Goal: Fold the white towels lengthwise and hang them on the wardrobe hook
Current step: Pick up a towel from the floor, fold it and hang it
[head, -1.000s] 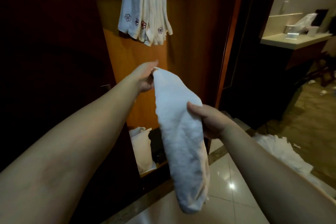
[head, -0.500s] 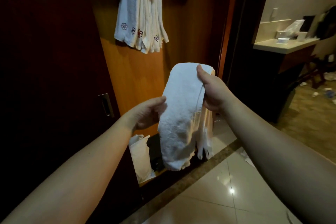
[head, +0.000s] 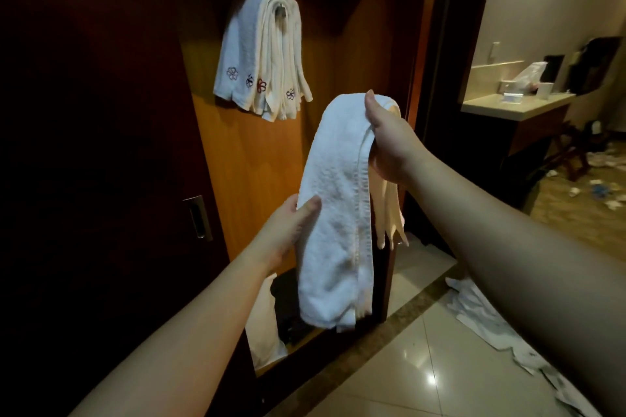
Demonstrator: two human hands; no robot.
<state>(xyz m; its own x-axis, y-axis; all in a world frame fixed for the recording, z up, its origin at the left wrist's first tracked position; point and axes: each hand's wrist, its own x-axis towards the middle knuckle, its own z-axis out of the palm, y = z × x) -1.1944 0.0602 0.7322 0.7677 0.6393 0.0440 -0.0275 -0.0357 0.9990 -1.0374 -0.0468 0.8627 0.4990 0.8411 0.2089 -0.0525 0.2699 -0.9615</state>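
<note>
Right hand [head: 389, 142] grips folded towel [head: 335, 213] at its top bend, thumb over front; both ends hang down. Left hand [head: 288, 230] pinches towel's left edge midway. Towel held in front of open wardrobe [head: 257, 179], below-right of hook [head: 280, 11], where hung towels [head: 261, 54] drape.

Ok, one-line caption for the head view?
Right hand holds a folded white towel draped, left hand steadying it, below towels on the hook.

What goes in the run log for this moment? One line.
stage: towel folded, not hung | right hand: grips folded towel top | left hand: holds its side | hook: holds hung towels
</note>
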